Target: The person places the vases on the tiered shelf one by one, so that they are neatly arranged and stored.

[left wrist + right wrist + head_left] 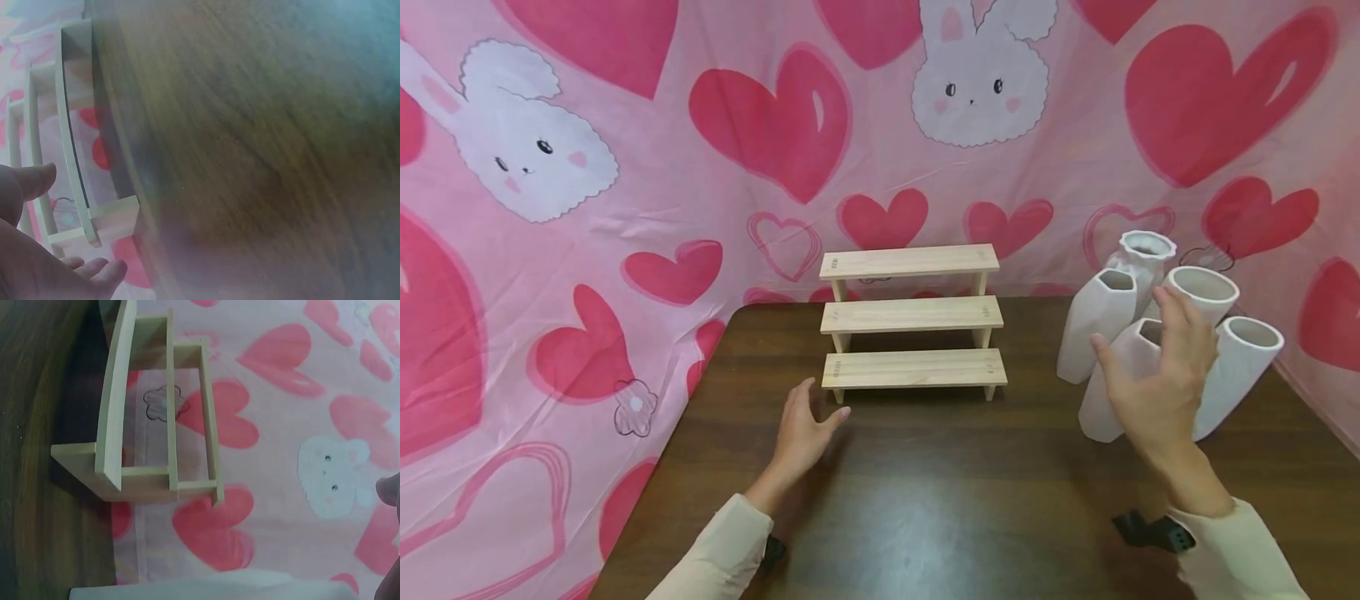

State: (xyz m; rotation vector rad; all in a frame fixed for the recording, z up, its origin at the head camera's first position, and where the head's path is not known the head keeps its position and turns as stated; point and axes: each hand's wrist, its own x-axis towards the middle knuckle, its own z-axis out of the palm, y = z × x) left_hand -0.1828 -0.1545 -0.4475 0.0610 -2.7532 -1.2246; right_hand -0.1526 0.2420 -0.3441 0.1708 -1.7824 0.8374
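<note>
A three-tier wooden step shelf (913, 368) stands at the back of the dark table. Just off its lower left corner my left hand (803, 433) hovers, fingers and thumb spread, holding nothing. The left wrist view catches that hand (44, 269) beside the shelf (74, 150). Several white vases cluster at the right. My raised right hand (1172, 383), thumb apart from its fingers, overlaps the front faceted vase (1105, 412). Around it are another faceted vase (1092, 325), a ruffle-rimmed vase (1142, 271) and a round-mouthed vase (1232, 379).
A pink cloth (760, 50) with hearts and rabbits hangs behind and beside the wooden table (910, 500). In the right wrist view, the shelf (172, 412) is at left and a white vase edge (206, 592) runs along the bottom.
</note>
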